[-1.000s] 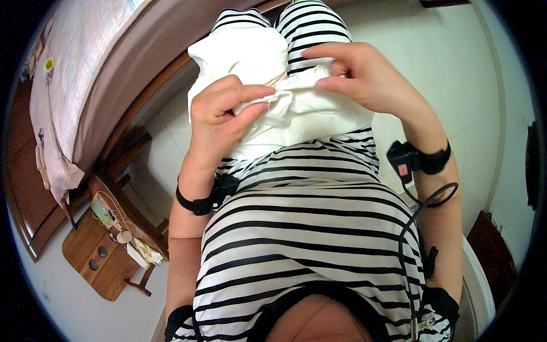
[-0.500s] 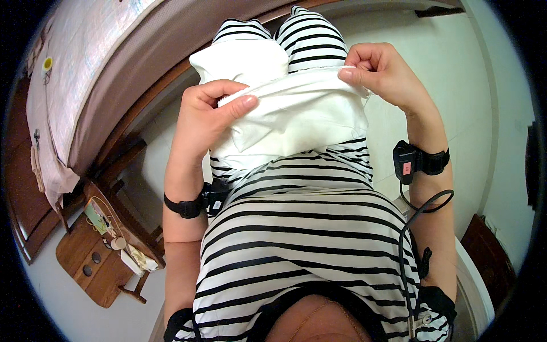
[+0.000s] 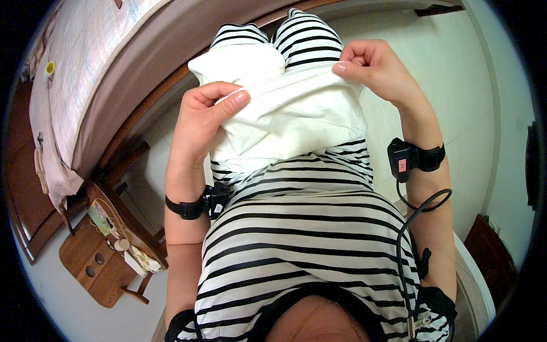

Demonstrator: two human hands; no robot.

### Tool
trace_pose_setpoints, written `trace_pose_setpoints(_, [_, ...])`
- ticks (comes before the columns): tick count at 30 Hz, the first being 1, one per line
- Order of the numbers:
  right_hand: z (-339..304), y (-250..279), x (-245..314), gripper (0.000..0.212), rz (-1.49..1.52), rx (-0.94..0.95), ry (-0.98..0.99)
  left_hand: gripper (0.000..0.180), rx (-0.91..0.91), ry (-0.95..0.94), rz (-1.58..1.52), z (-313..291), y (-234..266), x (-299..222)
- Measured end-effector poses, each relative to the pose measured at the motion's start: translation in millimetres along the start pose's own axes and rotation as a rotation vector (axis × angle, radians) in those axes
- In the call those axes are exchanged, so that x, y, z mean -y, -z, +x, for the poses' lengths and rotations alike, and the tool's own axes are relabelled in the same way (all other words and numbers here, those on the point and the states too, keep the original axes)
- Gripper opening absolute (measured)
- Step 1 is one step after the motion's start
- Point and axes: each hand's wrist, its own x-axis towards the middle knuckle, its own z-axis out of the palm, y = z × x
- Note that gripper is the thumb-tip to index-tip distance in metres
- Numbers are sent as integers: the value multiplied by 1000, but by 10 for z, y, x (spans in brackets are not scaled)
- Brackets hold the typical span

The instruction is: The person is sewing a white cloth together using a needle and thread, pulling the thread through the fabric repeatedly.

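White fabric (image 3: 290, 125) lies spread over my lap, on top of striped clothing (image 3: 307, 228); whether it is a garment or a plain cloth I cannot tell. Its far edge is pinched at two places. My left hand (image 3: 208, 111) grips that edge between thumb and fingers on the left. On the right, my right hand (image 3: 370, 71) pinches the edge's other end, a little farther away. Between them the edge runs fairly straight, with loose creases below. A further white flap (image 3: 236, 62) of the fabric rests over my left knee.
A bed (image 3: 108, 74) with a pale patterned cover fills the far left, with a yellow roll (image 3: 49, 69) on it. Below it stands a wooden stool (image 3: 91, 265) beside small items. Black bands with boxes (image 3: 401, 159) circle both forearms; a cable (image 3: 401, 245) runs along the right arm.
Both hands have shifted slightly left, the right one also a little farther away, with the fabric edge still pinched between them. The view has moved slightly.
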Motion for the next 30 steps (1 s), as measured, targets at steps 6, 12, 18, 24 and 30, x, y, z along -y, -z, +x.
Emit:
trace_pose_setpoints(6, [22, -37, 17, 17, -23, -46, 3, 16, 1, 12, -34, 1, -9, -11])
trace_pose_setpoints(12, [0, -283, 117, 13, -66, -208, 125, 16, 7, 28, -115, 13, 4, 15])
trace_pose_setpoints(18, [-172, -588, 386, 10, -226, 87, 111, 16, 1, 49, -135, 12, -6, 17])
trace_pose_setpoints(24, [-194, -686, 311, 4, -73, 186, 45, 16, -17, 38, -149, 4, -2, 43])
trace_pose_setpoints(30, [-276, -676, 270, 8, -73, 239, 158, 16, -48, 22, -85, 8, -7, 73])
